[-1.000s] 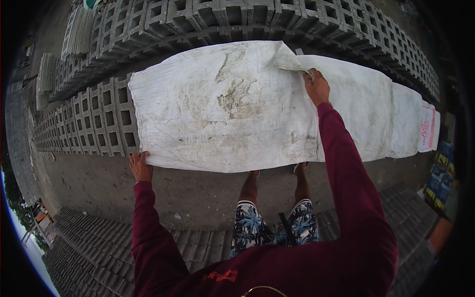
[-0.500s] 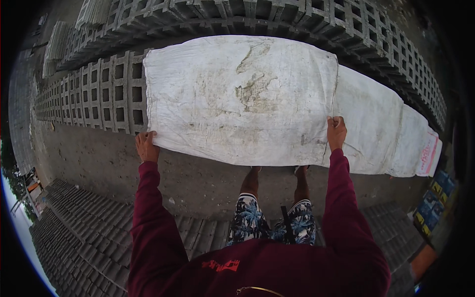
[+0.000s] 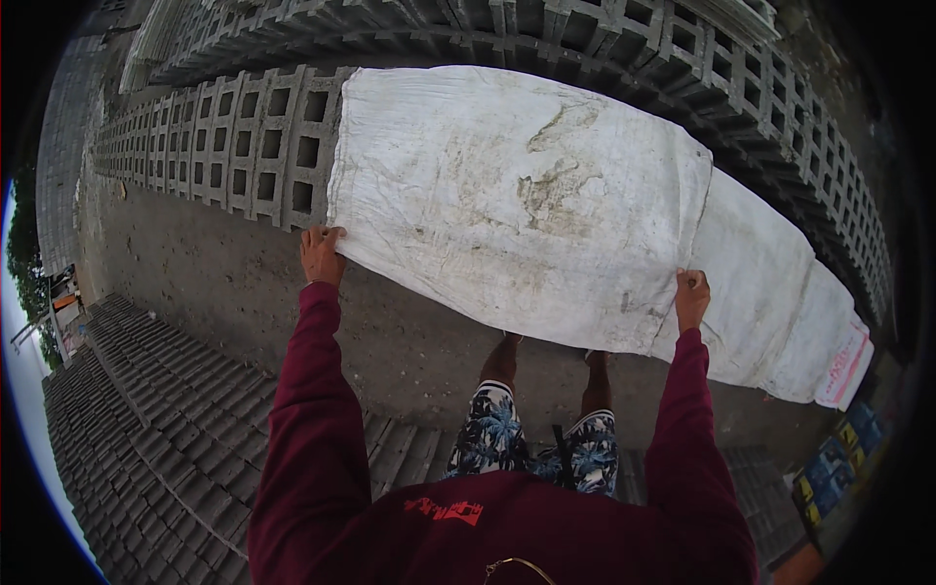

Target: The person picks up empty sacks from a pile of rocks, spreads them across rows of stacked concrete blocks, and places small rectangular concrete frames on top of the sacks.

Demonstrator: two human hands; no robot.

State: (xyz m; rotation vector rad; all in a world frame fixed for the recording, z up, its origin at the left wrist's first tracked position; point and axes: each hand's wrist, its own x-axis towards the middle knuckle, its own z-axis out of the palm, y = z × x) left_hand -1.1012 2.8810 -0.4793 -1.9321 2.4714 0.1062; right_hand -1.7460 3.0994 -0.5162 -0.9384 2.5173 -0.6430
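The stained white sheet (image 3: 458, 185) is laid over a row of grey hollow blocks (image 3: 290, 146) toward 12 o'clock. Its 8 o'clock corner is pinched by the left hand (image 3: 322, 255), its 4 o'clock edge by the right hand (image 3: 693, 296). Light, limp handling is expected; corners are best gripped.
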